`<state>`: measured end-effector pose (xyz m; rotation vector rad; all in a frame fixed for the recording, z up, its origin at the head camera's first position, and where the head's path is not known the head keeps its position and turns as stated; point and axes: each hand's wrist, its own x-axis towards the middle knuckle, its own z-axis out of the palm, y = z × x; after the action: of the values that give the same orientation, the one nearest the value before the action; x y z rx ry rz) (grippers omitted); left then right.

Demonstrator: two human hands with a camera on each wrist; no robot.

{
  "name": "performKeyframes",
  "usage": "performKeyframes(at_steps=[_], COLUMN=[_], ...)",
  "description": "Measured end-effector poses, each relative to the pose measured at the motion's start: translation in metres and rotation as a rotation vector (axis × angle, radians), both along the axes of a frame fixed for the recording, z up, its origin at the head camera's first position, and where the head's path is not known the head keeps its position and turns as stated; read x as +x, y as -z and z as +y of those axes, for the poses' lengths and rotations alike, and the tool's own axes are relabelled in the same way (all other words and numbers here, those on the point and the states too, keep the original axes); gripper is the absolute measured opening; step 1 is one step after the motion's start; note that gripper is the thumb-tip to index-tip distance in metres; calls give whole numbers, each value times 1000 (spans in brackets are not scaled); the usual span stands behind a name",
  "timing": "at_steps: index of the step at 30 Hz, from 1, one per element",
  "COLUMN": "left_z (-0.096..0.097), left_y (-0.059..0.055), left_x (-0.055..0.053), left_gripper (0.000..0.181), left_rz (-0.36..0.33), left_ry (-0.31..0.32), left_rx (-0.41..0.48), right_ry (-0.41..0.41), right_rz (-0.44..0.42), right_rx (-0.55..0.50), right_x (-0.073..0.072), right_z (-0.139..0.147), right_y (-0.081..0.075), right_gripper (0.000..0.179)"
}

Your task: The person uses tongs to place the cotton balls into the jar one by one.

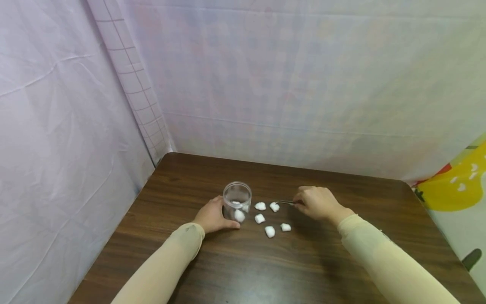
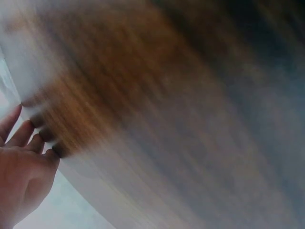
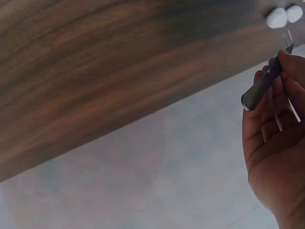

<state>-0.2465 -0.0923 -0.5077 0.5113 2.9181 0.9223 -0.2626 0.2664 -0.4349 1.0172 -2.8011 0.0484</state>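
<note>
A clear jar (image 1: 237, 202) stands upright on the brown table, with white cotton balls (image 1: 239, 215) inside. My left hand (image 1: 213, 216) holds the jar from its left side, thumb across the front and fingers partly hidden behind it. In the left wrist view, the left hand (image 2: 28, 167) shows at the left edge; the jar cannot be made out there. My right hand (image 1: 317, 203) pinches metal tweezers (image 3: 267, 82) between thumb and fingers. Their tips reach a cotton ball (image 1: 274, 207) on the table; whether they grip it is too small to tell.
More cotton balls lie right of the jar, among them one at the back (image 1: 260, 206), one nearer the front (image 1: 270, 232) and one to the right (image 1: 286, 227). The wooden table (image 1: 228, 270) ends at a pale curtain (image 1: 303, 84) behind.
</note>
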Motion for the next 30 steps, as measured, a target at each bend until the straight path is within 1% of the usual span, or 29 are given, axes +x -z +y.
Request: performKeyframes(at_steps=[6,9,15,20,30], left_z=[1,1,0,0,0], left_y=[-6,-7,-4,-1,-2], left_x=[2,3,2,1,2], left_gripper=[98,98,100,101,101], left_rz=[-5,-2,9,11,-2], left_ry=[-6,-4,1,-1,-6], left_rx=[2,4,2,1,-3], right_ry=[1,-3,-9,-8,-22], right_rz=[2,0,-22,-23,-23], right_rx=[1,1,19,35,43], right_x=[-2,-3,-3,-2,-3], right_z=[3,2,0,0,-1], right_y=[5,6,10,13,15], right_gripper=[12,12,13,12,11])
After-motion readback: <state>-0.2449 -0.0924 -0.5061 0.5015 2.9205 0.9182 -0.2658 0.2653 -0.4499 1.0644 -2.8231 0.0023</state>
